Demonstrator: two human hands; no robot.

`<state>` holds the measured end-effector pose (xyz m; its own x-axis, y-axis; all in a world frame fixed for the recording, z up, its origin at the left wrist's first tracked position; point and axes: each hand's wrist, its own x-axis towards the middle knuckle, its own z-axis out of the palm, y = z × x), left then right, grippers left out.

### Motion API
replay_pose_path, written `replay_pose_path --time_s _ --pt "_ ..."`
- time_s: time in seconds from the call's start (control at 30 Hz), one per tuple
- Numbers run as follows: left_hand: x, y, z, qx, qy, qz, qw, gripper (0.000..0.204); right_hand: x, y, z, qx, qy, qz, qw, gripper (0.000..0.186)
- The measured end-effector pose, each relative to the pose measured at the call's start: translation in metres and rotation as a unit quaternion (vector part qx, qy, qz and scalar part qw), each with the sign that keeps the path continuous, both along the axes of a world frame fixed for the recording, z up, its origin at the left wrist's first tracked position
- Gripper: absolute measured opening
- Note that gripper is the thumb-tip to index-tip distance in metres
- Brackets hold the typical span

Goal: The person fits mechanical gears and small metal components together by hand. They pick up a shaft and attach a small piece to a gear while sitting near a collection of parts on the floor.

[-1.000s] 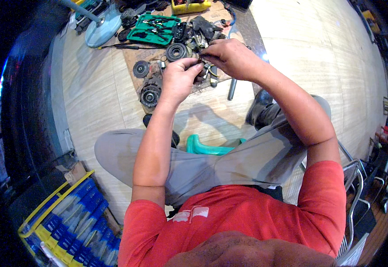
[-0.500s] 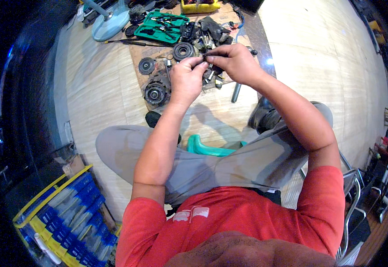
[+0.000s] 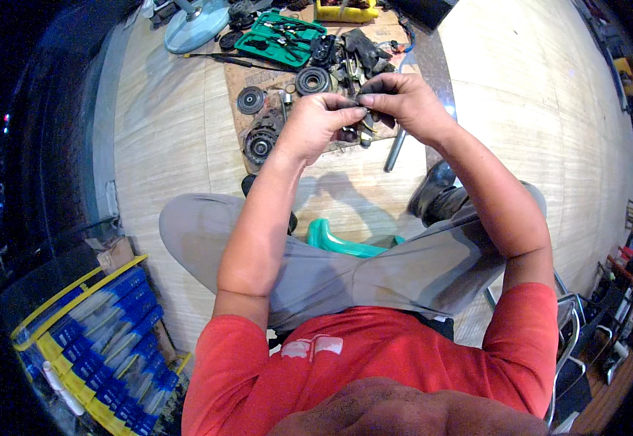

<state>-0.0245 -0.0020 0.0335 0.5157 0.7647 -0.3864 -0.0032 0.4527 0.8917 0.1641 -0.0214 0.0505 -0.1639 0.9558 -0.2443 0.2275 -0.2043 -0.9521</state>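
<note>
1 small dark part [image 3: 360, 100], kind indistinct, is pinched narrowly between the fingertips of the left hand [image 3: 315, 125] and right hand [image 3: 407, 105] above littered cardboard [image 3: 247, 77], best steadied by 1 and worked lightly by the other, all seen farther right than 1.0 s ago.

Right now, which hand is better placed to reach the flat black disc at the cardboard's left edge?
The left hand, probably: it is nearer the disc; the right hand sits farther off, beyond the left.
</note>
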Motion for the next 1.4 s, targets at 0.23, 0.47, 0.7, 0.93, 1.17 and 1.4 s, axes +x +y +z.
replay_pose_path --time_s 0.23,0.47,0.7,0.93,1.17,1.4 --pt "-0.001 -0.003 -0.01 -0.096 -0.21 -0.075 0.97 0.02 0.003 0.001 0.005 0.008 0.095 -0.01 0.995 0.022" --pt "0.008 -0.006 -0.005 -0.013 -0.085 0.008 0.996 0.018 -0.001 0.0 0.006 -0.001 0.029 -0.043 0.999 0.026" --pt "0.02 -0.014 -0.002 0.181 0.124 0.076 0.973 0.017 -0.01 -0.006 0.002 0.052 -0.05 -0.081 0.994 0.024" --pt "0.02 -0.016 -0.001 0.187 0.144 0.06 0.97 0.017 -0.009 -0.003 -0.007 0.046 -0.034 -0.092 0.994 0.026" --pt "0.016 -0.011 -0.017 0.217 0.156 0.031 0.963 0.016 -0.009 -0.001 -0.01 0.102 -0.137 -0.053 0.984 0.022" --pt "0.018 -0.01 -0.005 0.021 0.034 -0.015 0.999 0.016 -0.01 0.003 -0.01 0.096 -0.135 -0.073 0.984 0.024"
